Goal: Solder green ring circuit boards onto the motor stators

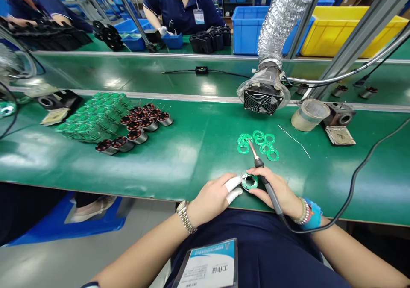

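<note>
Green bench (198,151), stator (249,181) between both hands' fingers (232,183)

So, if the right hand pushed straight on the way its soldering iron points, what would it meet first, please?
Most likely the loose green ring boards: the soldering iron in the right hand points away and slightly left, with its tip right at that cluster. How high the tip sits is unclear.

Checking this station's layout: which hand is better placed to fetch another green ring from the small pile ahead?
Left, probably. The right hand grips the soldering iron; the left hand only steadies the round part with capped fingertips, and the green rings lie just ahead of both hands.
</note>
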`<action>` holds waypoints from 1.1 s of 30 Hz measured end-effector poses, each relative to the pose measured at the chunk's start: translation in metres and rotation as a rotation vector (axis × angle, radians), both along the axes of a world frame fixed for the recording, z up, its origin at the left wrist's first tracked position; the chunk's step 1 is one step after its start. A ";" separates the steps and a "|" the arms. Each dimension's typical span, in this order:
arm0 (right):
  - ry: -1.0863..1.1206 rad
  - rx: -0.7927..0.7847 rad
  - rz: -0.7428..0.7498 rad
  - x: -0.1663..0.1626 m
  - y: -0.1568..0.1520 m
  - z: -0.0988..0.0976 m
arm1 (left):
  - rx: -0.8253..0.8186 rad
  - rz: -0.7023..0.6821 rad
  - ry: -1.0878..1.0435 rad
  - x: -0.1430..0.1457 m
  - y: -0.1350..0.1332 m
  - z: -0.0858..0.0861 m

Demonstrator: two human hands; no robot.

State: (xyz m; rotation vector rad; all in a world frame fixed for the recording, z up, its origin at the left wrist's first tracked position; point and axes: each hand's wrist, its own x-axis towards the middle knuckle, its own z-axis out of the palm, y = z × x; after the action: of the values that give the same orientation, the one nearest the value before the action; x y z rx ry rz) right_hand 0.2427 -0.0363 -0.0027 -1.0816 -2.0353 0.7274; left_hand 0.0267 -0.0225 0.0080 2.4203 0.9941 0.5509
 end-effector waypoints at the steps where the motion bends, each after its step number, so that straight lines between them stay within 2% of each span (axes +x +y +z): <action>1: 0.002 0.008 0.002 0.000 0.000 0.000 | 0.124 -0.023 0.053 -0.001 0.000 0.000; 3: 0.005 0.023 0.006 -0.001 0.001 0.000 | 0.299 -0.054 0.107 -0.001 -0.001 -0.003; 5: 0.011 0.031 0.010 -0.001 0.001 0.000 | 0.405 -0.068 0.130 -0.002 -0.002 -0.006; 7: 0.019 0.031 0.013 0.000 0.001 -0.002 | 0.445 -0.060 0.157 -0.001 -0.003 -0.009; 9: 0.028 0.029 0.017 0.001 0.001 -0.003 | 0.387 -0.042 0.184 0.001 -0.004 -0.009; 11: 0.033 0.031 0.022 0.001 0.001 -0.005 | 0.201 0.006 0.168 0.006 -0.003 -0.007; 12: 0.035 0.034 0.025 0.002 0.001 -0.005 | 0.053 0.038 0.128 0.010 -0.003 -0.005; 16: 0.035 0.040 0.029 0.002 0.001 -0.005 | -0.777 0.206 -0.215 0.023 0.001 0.001; 17: 0.037 0.041 0.029 0.002 0.001 -0.005 | -0.934 0.239 -0.290 0.025 0.001 0.002; 18: 0.040 0.041 0.028 0.002 0.001 -0.005 | -1.018 0.262 -0.336 0.024 0.001 0.002; 19: 0.044 0.040 0.028 0.002 0.001 -0.005 | -1.014 0.272 -0.347 0.022 0.000 0.002; 20: 0.048 0.039 0.027 0.002 0.001 -0.006 | -0.928 0.264 -0.325 0.019 0.000 0.001; 24: 0.062 0.043 0.030 0.001 0.002 -0.006 | -0.248 0.106 -0.114 0.000 0.000 -0.005; 27: 0.065 0.049 0.032 0.000 0.002 -0.005 | 0.081 -0.005 -0.031 -0.006 0.002 -0.009; 30: 0.059 0.056 0.033 0.000 0.002 -0.005 | 0.192 -0.032 0.039 0.000 0.004 -0.008; 32: 0.051 0.064 0.031 0.000 0.002 -0.005 | 0.127 0.026 0.062 0.010 0.004 -0.005; 33: 0.048 0.069 0.028 0.000 0.002 -0.005 | 0.036 0.079 0.045 0.015 0.004 -0.004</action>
State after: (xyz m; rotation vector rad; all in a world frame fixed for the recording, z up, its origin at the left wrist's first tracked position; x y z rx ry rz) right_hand 0.2431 -0.0347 -0.0072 -0.9894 -2.0228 0.6858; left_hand 0.0420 -0.0184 0.0045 2.4435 1.1114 0.5475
